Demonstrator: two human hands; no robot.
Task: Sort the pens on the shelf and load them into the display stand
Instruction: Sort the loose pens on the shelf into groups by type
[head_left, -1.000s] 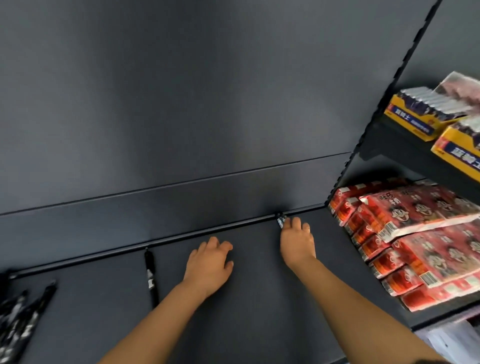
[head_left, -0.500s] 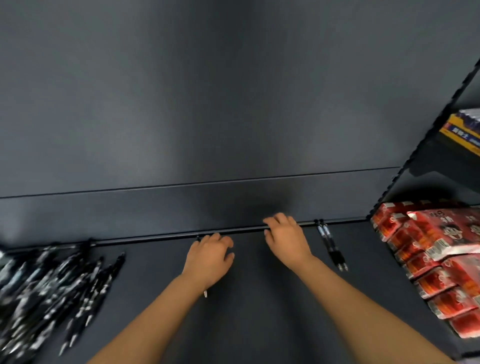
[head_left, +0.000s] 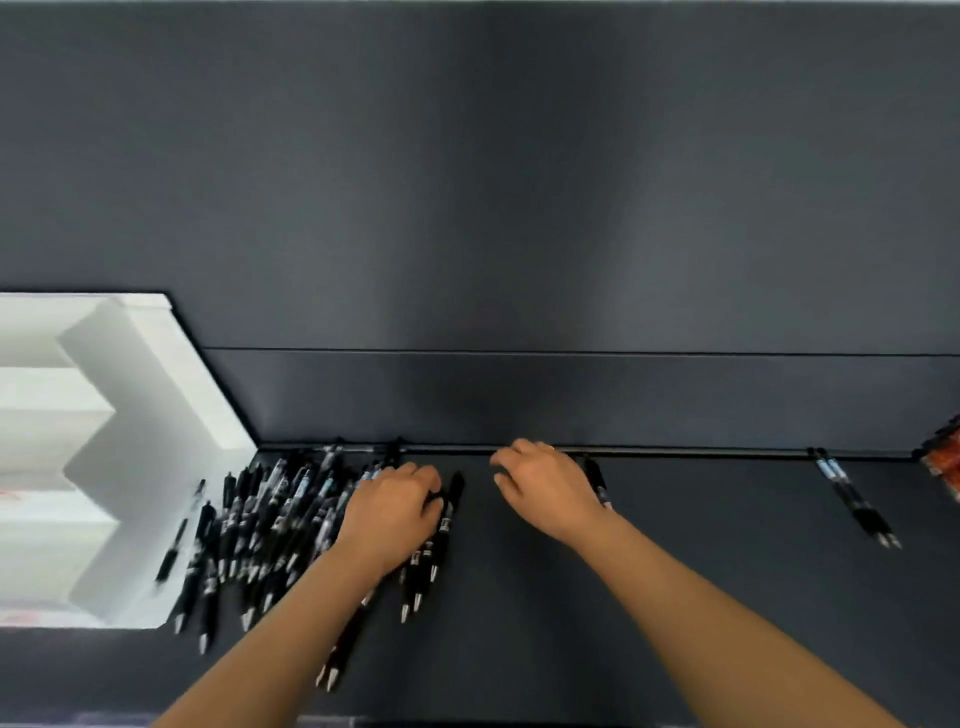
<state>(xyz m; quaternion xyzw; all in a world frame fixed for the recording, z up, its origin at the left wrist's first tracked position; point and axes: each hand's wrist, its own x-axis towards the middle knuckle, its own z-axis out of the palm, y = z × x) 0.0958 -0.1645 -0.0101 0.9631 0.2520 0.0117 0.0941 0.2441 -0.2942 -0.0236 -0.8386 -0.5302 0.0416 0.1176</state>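
Both arms are out over the dark shelf (head_left: 701, 613). My left grip (head_left: 395, 512) sits knuckles-up on the right edge of the pile of pens (head_left: 270, 525), fingers curled down among the black barrels, thumb touching one black pen (head_left: 450, 512) lying just beside the pile. Whether those fingers actually clamp a pen, I cannot tell. My right grip (head_left: 550, 491) is near the back rail, well apart from the pile, fingers loosely bent and holding nothing I can see. A single pen (head_left: 597, 483) lies at its outer edge, partly hidden by the hand. Further right, two pens (head_left: 852, 501) lie side by side, tips toward me. The white display stand (head_left: 156, 395) stands at the left, its side touching the pile. Red packets (head_left: 943, 462) peek in at the far right.
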